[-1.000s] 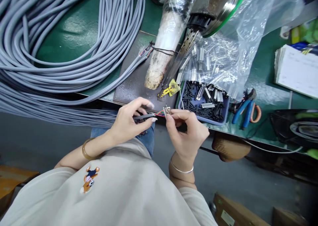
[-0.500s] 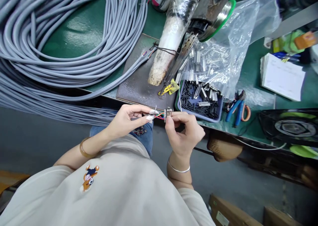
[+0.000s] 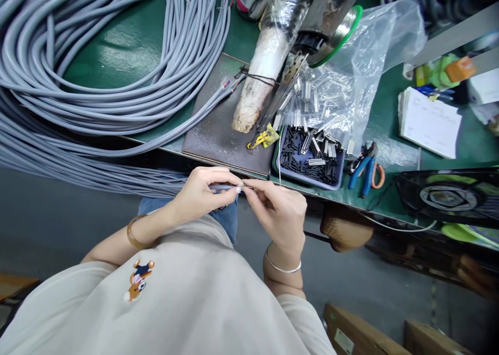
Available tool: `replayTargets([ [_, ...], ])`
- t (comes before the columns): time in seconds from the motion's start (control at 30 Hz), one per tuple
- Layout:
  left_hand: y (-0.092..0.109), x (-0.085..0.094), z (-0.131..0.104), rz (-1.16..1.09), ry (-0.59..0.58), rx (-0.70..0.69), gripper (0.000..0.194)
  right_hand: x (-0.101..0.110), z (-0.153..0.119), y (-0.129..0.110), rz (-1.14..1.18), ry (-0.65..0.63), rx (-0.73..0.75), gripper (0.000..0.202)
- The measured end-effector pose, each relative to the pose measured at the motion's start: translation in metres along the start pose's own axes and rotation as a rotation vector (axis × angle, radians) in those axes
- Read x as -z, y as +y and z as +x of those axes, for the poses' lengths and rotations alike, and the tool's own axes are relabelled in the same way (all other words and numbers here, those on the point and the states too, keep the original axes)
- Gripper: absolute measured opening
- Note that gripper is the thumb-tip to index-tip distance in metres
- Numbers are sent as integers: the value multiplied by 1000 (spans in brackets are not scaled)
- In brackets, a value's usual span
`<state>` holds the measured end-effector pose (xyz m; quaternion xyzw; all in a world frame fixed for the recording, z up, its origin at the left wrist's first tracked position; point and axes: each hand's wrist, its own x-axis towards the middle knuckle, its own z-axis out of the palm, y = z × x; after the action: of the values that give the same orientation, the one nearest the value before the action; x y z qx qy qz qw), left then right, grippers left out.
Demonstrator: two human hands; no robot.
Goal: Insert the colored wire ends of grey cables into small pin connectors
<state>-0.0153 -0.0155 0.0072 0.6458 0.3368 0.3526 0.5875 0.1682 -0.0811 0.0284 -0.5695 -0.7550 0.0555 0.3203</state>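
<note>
My left hand pinches a grey cable between thumb and fingers, just in front of the bench edge. My right hand is closed too, its thumb and forefinger meeting my left fingertips at the cable's end. What the right fingers pinch there is too small and covered to make out. The multi-pin connector with coloured wires seen earlier is hidden now. Beyond the hands lies a dark work board, over which a soldering iron tip with a yellow clip reaches down.
Coiled grey cables fill the left. A blue tray holds connectors and small black sleeves, with a plastic bag behind. Right of it lie blue-handled pliers, a paper pad and a black fan. A solder spool stands behind.
My right hand has moved left until its fingertips meet those of my left hand. The connector and coloured wires have gone out of sight. The view has shifted slightly right.
</note>
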Motion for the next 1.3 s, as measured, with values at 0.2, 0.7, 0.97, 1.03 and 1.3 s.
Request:
replayTargets([
  [0.2,7,6,2,-205,-140,178,16,7,-4,5,96,129,-104,9],
  [0.7,5,0,22,-317,-156,211,16,32,32,101,-322,-179,-617,6],
  [0.97,1,-1,22,-383,-17,316,17,33,18,58,82,439,-546,14],
  [1.03,2,-2,22,-381,-13,318,16,29,14,38,173,389,-507,13],
  [1.3,3,-2,22,-347,-39,320,18,0,20,7,338,114,-422,19],
])
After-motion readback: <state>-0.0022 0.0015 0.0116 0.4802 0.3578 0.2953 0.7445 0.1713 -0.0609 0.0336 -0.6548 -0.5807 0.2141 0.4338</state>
